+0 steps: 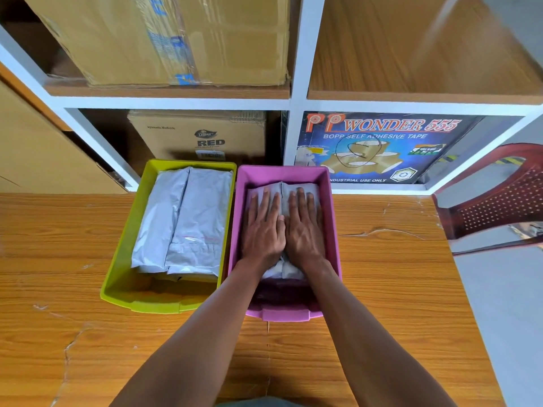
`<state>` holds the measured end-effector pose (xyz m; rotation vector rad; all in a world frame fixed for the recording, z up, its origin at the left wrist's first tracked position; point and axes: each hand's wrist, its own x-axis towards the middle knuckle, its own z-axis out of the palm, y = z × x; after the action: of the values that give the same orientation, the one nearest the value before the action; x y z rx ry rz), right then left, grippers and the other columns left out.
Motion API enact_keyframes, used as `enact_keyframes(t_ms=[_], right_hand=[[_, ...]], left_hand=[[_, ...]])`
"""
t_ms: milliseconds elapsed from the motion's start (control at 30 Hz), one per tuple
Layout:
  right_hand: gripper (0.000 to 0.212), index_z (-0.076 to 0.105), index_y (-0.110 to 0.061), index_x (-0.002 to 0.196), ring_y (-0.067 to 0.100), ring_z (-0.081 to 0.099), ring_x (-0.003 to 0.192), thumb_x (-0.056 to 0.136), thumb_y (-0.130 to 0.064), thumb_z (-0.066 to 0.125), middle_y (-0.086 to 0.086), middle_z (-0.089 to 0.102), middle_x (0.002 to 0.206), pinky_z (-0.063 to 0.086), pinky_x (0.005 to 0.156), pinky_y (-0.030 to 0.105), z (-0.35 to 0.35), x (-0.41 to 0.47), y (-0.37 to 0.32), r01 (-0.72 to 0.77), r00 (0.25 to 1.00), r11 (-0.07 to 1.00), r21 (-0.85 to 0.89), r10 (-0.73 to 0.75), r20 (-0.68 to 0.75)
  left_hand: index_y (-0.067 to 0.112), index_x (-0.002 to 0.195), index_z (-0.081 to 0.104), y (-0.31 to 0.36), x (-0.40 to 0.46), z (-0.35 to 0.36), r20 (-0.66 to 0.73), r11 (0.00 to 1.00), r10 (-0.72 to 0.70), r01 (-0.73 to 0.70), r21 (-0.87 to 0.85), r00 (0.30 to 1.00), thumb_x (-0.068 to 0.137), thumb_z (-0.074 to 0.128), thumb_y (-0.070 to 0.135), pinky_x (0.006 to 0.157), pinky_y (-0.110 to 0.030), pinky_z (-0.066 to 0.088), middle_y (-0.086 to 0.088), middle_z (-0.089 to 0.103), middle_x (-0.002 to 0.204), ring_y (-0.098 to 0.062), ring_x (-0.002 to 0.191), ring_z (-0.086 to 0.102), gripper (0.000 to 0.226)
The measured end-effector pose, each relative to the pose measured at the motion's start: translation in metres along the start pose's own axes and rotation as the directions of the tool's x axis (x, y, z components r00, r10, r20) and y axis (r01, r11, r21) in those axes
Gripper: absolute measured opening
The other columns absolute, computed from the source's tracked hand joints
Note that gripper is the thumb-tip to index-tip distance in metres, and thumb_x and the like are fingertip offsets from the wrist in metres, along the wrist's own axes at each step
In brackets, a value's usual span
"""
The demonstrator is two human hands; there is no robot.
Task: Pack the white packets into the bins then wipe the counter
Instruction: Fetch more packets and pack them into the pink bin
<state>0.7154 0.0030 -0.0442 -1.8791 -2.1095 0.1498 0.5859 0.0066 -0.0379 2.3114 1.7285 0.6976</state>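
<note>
From the head camera, both hands lie flat inside the pink bin (331, 218). The left hand (264, 227) and the right hand (304, 227) sit side by side, thumbs nearly touching, with all fingers straight and spread a little. They press down on the white packets (282, 190) under them and do not curl round anything. A bit of packet shows just past the fingertips (266, 193) and more shows back by the wrists. To the left of the fingers stands the green bin (123, 259), touching the pink one, with more white packets (188, 218) lying inside it. Both bins rest on the wooden counter (73, 333). Beyond the fingertips is a white shelf (295, 101) with cardboard boxes (202, 136) and a blue tape box (382, 148). Far right of the fingers is a red chair (499, 195).
</note>
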Motion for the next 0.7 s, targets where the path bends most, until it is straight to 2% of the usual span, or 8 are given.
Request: enact_keyframes(t_ms=[133,200,367,700], right_hand=[[0.066,0.015,0.002,0.165,0.032,0.000,0.160,0.110,-0.034,0.022,0.024,0.016,0.172,-0.001,0.131,0.049,0.007,0.001,0.005,0.028,0.998,0.999,-0.028,-0.030,-0.047],[0.066,0.013,0.001,0.166,0.033,-0.002,0.161,0.111,-0.034,0.023,0.022,0.013,0.173,-0.002,0.132,0.049,0.012,0.001,0.007,0.030,0.999,0.999,-0.044,-0.031,-0.017],[0.065,0.016,0.000,0.166,0.037,0.006,0.162,0.111,-0.031,0.033,0.021,0.016,0.173,0.012,0.130,0.057,0.018,0.001,0.009,0.005,1.000,0.998,-0.068,-0.004,0.016],[0.066,0.015,-0.003,0.167,0.032,0.003,0.163,0.111,-0.028,0.040,0.017,0.015,0.174,0.006,0.132,0.052,0.022,0.001,0.010,0.002,1.000,0.998,-0.064,-0.002,-0.005]], left_hand=[[0.006,0.165,0.031,-0.001,0.001,0.002,-0.018,0.998,0.030,-0.028,0.063,0.999,0.111,0.030,0.028,0.129,-0.059,0.019,-0.018,0.021,0.174,-0.038,0.163,0.009,0.058],[0.006,0.164,0.033,-0.001,0.000,0.003,-0.033,0.997,0.033,-0.031,0.072,0.999,0.111,0.033,0.026,0.128,-0.059,0.019,-0.018,0.023,0.173,-0.039,0.163,0.009,0.057],[0.010,0.164,0.036,-0.002,0.000,0.006,-0.035,0.999,0.000,0.002,0.054,0.999,0.108,0.033,0.029,0.129,-0.057,0.018,-0.014,0.023,0.174,-0.039,0.162,0.010,0.058],[0.011,0.164,0.037,-0.003,0.000,0.011,-0.045,0.998,0.017,-0.014,0.056,0.999,0.107,0.041,0.025,0.130,-0.055,0.016,-0.014,0.022,0.174,-0.039,0.163,0.009,0.059]])
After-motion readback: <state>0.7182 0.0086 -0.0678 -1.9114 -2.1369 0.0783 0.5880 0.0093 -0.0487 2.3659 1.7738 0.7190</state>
